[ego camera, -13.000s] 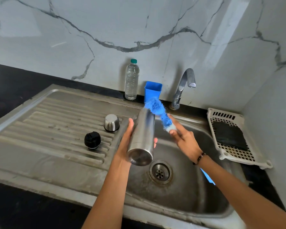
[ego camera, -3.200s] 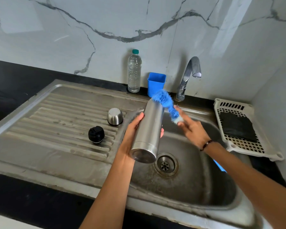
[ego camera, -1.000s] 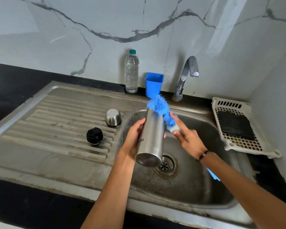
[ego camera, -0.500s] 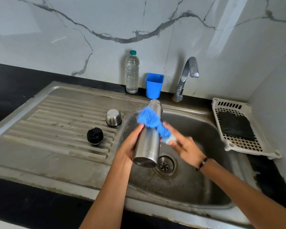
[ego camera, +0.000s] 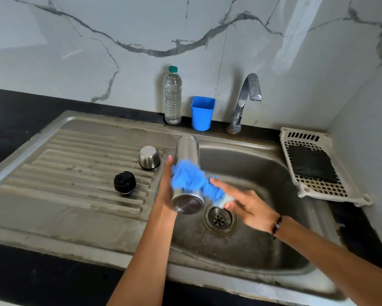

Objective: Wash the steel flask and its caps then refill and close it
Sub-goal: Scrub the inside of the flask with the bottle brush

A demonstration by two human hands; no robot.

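My left hand grips the steel flask over the sink basin, its base tilted toward me and its mouth pointing away. My right hand holds the handle end of a blue fluffy bottle brush, whose bristles lie against the outside of the flask's lower body. On the ribbed drainboard to the left stand the steel cup cap and the black inner stopper.
A clear plastic water bottle and a blue cup stand behind the sink, next to the tap, from which no water shows. A white slotted tray holding a dark pad sits at the right. The drain lies below the flask.
The brush has come out of the flask's mouth and slid down the outside of the body toward the base. My right hand moved down and toward me with it.
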